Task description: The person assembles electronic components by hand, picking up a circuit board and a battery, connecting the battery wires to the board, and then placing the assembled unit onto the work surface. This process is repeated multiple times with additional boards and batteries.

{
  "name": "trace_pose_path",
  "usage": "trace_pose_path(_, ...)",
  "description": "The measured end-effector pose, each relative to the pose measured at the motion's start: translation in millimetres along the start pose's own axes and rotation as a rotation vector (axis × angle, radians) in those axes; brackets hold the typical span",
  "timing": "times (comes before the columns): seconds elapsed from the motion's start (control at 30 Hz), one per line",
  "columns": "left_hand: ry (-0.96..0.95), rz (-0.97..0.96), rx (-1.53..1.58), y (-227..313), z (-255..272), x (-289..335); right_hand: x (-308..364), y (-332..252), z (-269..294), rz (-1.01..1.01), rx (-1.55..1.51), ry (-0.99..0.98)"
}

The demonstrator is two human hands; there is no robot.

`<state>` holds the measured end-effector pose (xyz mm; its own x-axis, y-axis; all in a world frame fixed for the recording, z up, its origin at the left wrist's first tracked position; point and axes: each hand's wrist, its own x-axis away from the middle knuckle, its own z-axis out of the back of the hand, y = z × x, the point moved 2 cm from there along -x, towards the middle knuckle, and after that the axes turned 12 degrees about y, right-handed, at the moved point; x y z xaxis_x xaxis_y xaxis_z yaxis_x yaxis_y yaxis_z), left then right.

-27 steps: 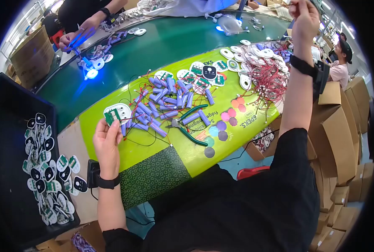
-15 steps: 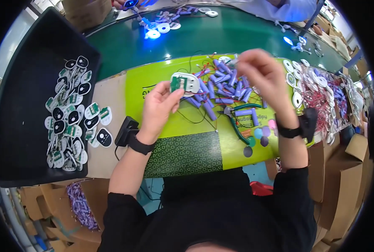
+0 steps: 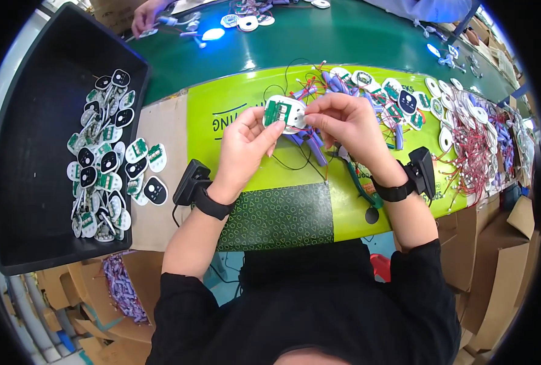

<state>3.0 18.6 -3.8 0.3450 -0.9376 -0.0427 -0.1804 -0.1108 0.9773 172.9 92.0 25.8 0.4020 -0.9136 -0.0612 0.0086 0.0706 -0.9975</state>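
Note:
My left hand point(image 3: 246, 146) is closed on a white oval panel point(image 3: 295, 120) with a green circuit board point(image 3: 276, 112) on its upturned face, thumb along its near edge. At the panel's right end, my right hand point(image 3: 349, 125) is pinched; what lies between its fingertips is too small to make out. Under and behind both hands lies a pile of purple cylindrical batteries point(image 3: 314, 149) with thin red and black wires. Partly hidden by my right forearm are green-handled cutters point(image 3: 360, 182).
On my left stands a black bin point(image 3: 36, 152) with a heap of similar panels point(image 3: 103, 176); several more lie on cardboard beside it. White rings point(image 3: 445, 137) and red wires point(image 3: 474, 161) lie at the right. Across the green surface point(image 3: 319, 42), another person's hand point(image 3: 144, 18) works near a blue light.
My right hand has come left and down from above the battery pile to the panel. The view has shifted slightly. The other person's hand across the surface has moved left.

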Motion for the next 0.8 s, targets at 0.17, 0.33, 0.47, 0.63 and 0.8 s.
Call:
trace_pose_path(0.17,-0.001,-0.023,-0.068,-5,-3,3,1,12,-4,0.29,0.218,0.105)
trace_pose_path(0.33,-0.029,-0.06,-0.09,-7,-8,8,2,9,-6,0.641,0.369,0.171)
trace_pose_path(0.47,-0.058,-0.063,-0.095,-10,-8,7,3,9,-7,0.693,0.422,0.18)
trace_pose_path(0.63,-0.095,-0.042,-0.107,-9,-9,8,5,11,-9,0.721,0.452,0.177)
trace_pose_path(0.8,-0.099,-0.038,-0.084,-13,-9,9,6,10,-9,0.714,0.483,0.164)
